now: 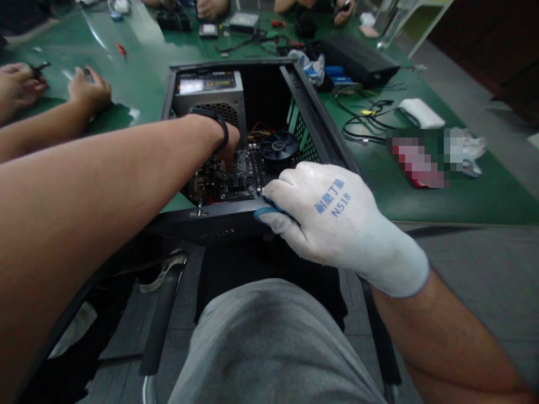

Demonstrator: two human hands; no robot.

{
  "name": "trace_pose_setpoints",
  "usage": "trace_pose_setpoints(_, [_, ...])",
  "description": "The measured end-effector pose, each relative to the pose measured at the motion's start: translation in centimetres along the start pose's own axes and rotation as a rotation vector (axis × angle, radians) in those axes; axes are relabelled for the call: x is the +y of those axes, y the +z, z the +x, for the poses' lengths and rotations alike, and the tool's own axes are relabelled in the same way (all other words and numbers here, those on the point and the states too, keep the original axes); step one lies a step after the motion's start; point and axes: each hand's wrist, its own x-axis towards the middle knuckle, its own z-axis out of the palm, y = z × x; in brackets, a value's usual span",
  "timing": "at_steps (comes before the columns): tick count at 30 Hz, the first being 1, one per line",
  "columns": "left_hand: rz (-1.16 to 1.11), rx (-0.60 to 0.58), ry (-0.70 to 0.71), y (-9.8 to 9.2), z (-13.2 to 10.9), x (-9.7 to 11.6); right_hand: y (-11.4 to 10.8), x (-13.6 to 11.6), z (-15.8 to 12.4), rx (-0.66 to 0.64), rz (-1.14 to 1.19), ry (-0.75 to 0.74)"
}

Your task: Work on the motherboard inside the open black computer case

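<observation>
An open black computer case (pixel 227 216) lies on the green table at its near edge. My left hand (pixel 228 145), bare with a black band at the wrist, reaches down into it over the motherboard (pixel 242 182). Its fingers are bent together and partly hidden, so what they hold cannot be made out. My right hand (pixel 322 210), in a white glove with blue fingertips, is closed around the case's near rim. Inside the case, a black CPU fan (pixel 278 147) sits right of my left hand, and a grey power supply (pixel 210 104) stands behind it.
Another person's hands (pixel 88 90) are at work on the left. Black cables (pixel 366 120), a white bundle (pixel 421 113) and a blurred red packet (pixel 415 163) lie on the right. A black box (pixel 357 62) stands behind them. More people's hands (pixel 210 8) show at the far side.
</observation>
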Motion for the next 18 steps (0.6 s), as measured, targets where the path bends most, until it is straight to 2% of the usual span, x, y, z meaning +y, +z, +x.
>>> trace_pose_setpoints(3, [0.185, -0.096, -0.027, 0.0, 0.1, 0.0, 0.0, 0.0, 0.0, -0.006, -0.012, 0.005])
trace_pose_setpoints(9, [0.159, -0.073, -0.047, -0.1, -0.1, 0.1, -0.1, -0.3, 0.0, -0.014, -0.021, 0.023])
trace_pose_setpoints(12, [0.115, -0.075, -0.025, -0.5, -0.5, 0.0, -0.1, -0.4, 0.1, -0.019, -0.017, 0.031])
trace_pose_setpoints(14, [0.036, -0.093, -0.068, -0.9, -0.9, 0.0, -0.1, -0.5, 0.1, -0.019, -0.02, 0.035])
trace_pose_setpoints(18, [-0.185, 0.022, -0.129, -1.1, -1.0, 0.0, 0.0, -0.6, 0.0, -0.017, -0.027, 0.053])
